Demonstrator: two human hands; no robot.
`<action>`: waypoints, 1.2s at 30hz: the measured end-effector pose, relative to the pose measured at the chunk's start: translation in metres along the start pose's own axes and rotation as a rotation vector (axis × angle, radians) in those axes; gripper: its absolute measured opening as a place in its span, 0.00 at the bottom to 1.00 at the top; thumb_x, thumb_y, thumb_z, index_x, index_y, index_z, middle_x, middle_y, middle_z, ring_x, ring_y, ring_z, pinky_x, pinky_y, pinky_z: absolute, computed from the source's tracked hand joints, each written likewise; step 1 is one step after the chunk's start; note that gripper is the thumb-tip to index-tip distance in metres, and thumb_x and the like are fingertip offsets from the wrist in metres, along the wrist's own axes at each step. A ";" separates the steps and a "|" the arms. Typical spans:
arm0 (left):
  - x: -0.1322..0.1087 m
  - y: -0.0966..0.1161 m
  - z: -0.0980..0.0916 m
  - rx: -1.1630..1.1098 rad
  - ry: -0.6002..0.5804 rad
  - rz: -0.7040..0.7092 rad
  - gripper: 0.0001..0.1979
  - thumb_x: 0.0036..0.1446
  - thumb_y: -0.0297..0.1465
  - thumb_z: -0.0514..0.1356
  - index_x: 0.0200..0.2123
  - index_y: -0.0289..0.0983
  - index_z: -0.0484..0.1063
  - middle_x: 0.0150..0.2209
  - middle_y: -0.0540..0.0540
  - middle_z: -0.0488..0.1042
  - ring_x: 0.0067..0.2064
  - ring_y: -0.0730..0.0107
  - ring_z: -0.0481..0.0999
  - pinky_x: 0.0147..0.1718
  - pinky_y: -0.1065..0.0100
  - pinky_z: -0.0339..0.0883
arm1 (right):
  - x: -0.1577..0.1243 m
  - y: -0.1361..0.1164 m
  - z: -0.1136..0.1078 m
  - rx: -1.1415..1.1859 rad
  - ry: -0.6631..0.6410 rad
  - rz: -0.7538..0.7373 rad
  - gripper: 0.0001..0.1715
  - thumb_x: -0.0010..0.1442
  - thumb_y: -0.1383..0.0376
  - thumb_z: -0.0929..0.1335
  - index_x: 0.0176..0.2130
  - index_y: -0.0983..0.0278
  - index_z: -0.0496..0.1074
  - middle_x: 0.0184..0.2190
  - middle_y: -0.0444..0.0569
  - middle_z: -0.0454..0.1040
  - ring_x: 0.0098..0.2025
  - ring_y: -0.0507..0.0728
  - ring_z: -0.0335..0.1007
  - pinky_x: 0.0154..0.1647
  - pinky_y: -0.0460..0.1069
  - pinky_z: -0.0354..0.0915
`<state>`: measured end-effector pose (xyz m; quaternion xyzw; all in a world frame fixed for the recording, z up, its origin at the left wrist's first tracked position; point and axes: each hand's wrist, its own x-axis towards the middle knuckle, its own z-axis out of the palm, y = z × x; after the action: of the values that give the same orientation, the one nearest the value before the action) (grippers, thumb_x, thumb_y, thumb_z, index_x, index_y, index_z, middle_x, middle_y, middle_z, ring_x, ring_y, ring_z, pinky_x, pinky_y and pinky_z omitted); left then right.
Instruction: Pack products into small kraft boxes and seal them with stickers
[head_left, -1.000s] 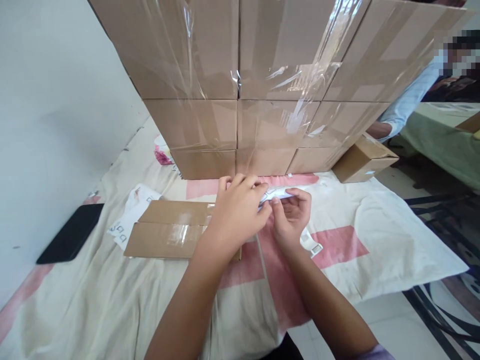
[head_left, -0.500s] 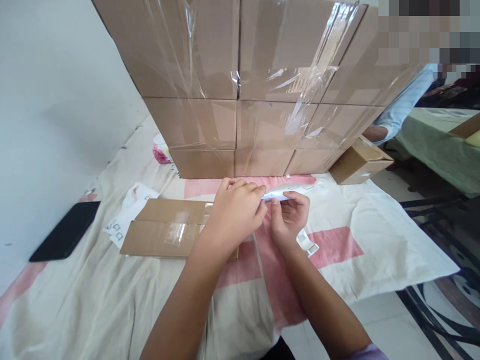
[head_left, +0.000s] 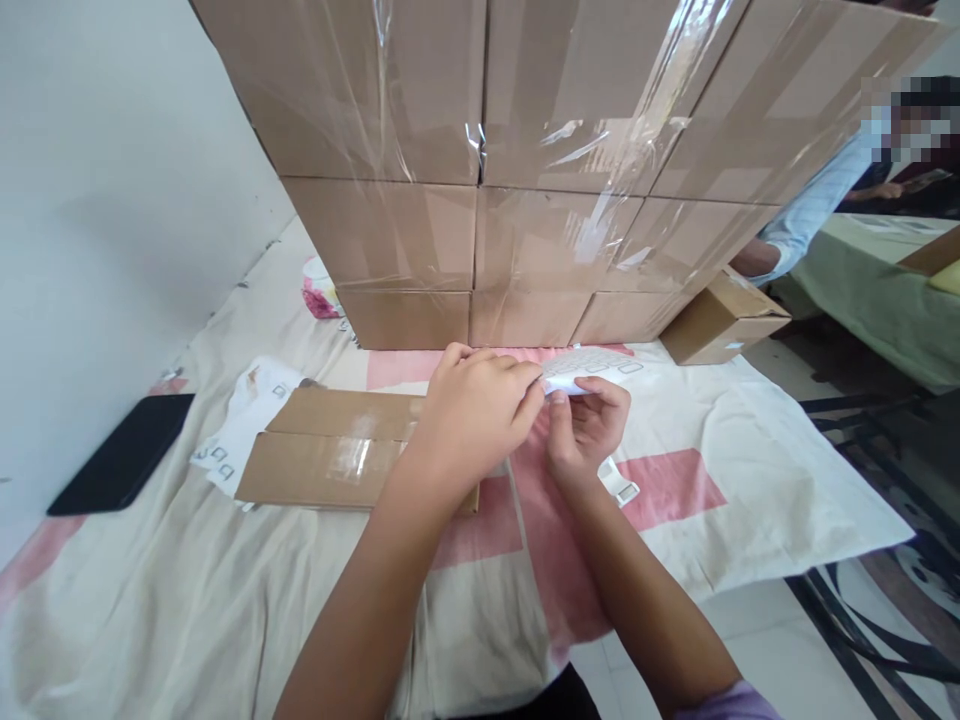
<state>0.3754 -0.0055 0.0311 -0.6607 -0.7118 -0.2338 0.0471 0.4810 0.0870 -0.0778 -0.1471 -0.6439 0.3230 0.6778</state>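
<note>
"Holding what, and where?"
"Your left hand (head_left: 484,405) and right hand (head_left: 592,425) grasp the white sheet (head_left: 564,385), in front of the stacked cartons (head_left: 517,318). Apply light, even finger pressure; uneven pinching could crease it."

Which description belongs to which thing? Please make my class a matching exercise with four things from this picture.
Things
1. Black slab
2. Left hand
3. Stacked boxes
4. Low cardboard box

Descriptions
A. Reaching past the picture's top edge
B. Lying beside the wall
C. Partly hidden by the left arm
D. Fingers on a white sheet

Pairs: 1-B, 2-D, 3-A, 4-C
</note>
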 end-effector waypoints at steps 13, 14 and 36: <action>-0.001 -0.007 -0.001 -0.144 0.160 -0.139 0.08 0.67 0.38 0.59 0.40 0.42 0.76 0.41 0.51 0.81 0.44 0.63 0.77 0.43 0.59 0.59 | 0.005 -0.003 -0.002 0.025 0.016 0.016 0.11 0.65 0.66 0.68 0.48 0.57 0.66 0.33 0.42 0.68 0.28 0.50 0.67 0.26 0.46 0.64; -0.001 -0.007 -0.001 -0.148 0.145 -0.102 0.07 0.66 0.38 0.61 0.41 0.43 0.76 0.42 0.52 0.80 0.45 0.63 0.77 0.43 0.59 0.59 | 0.005 -0.003 -0.002 0.037 0.021 0.015 0.11 0.65 0.66 0.68 0.48 0.57 0.67 0.33 0.42 0.69 0.28 0.50 0.67 0.27 0.46 0.64; 0.005 -0.019 -0.002 -0.106 0.213 -0.061 0.13 0.70 0.32 0.53 0.38 0.44 0.79 0.56 0.47 0.74 0.57 0.55 0.67 0.51 0.53 0.62 | 0.002 0.002 -0.001 -0.031 0.061 0.063 0.14 0.62 0.60 0.70 0.46 0.56 0.65 0.36 0.44 0.65 0.32 0.53 0.68 0.31 0.49 0.67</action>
<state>0.3562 -0.0021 0.0296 -0.6119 -0.7090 -0.3412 0.0802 0.4815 0.0898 -0.0780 -0.1876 -0.6228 0.3297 0.6843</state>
